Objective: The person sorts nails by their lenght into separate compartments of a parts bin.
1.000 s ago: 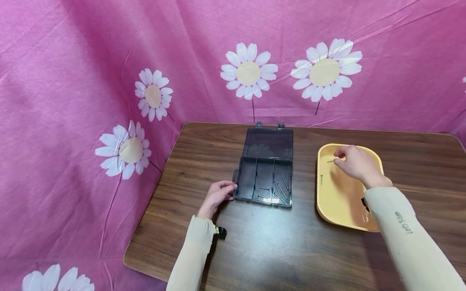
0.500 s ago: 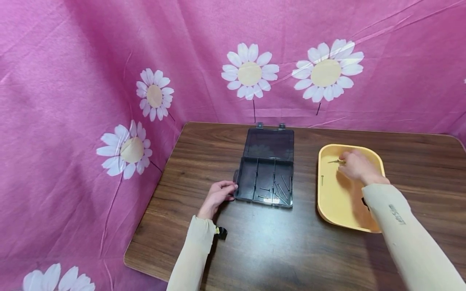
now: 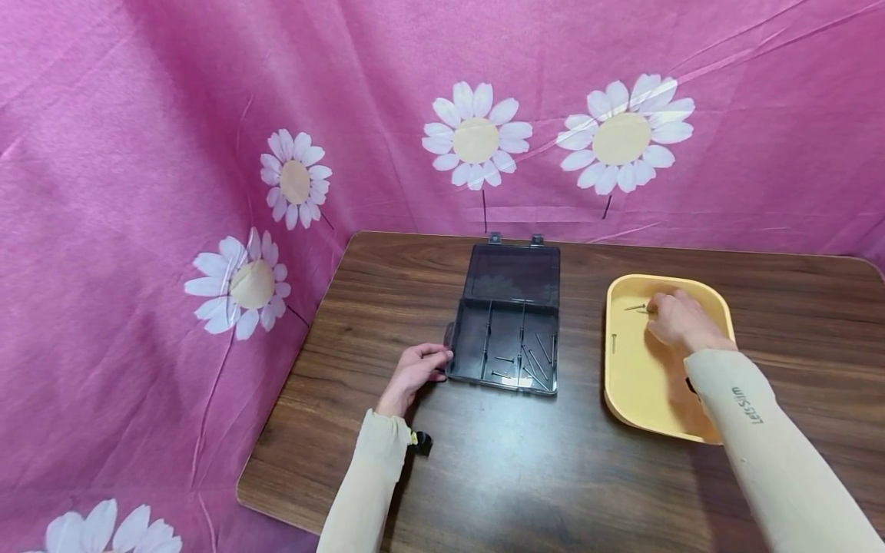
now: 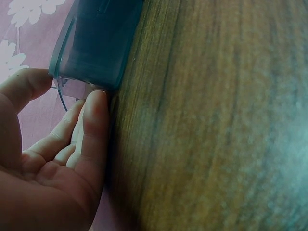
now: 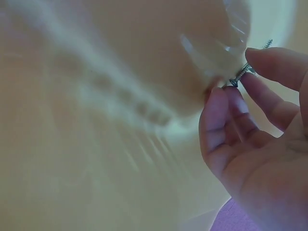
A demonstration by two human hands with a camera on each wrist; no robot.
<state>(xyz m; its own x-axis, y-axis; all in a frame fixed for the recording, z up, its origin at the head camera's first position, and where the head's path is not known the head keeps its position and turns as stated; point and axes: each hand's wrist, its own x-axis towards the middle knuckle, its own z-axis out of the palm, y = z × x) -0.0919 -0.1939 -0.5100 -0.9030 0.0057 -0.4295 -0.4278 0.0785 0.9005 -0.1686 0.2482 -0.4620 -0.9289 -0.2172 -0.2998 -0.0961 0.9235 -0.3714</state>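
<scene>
My right hand (image 3: 680,321) is down inside the yellow tray (image 3: 660,411), near its far end. In the right wrist view, its thumb and fingertips pinch a threaded metal screw (image 5: 243,71). Another screw (image 3: 633,308) shows just left of the fingertips in the head view. My left hand (image 3: 412,373) grips the near left edge of a dark see-through compartment box (image 3: 469,342). The left wrist view shows the thumb (image 4: 33,85) at the rim and the fingers at the lower side. Loose screws lie in the box's middle and right compartments.
The box's lid (image 3: 513,274) lies folded back toward the far table edge. One more screw (image 3: 613,343) rests by the tray's left wall. Wooden table surface (image 3: 512,476) spreads around box and tray. A pink flowered cloth (image 3: 373,115) hangs behind and to the left.
My right hand has sunk lower into the tray and shifted slightly right, and the screws by its fingertips show differently. The left hand stays on the box.
</scene>
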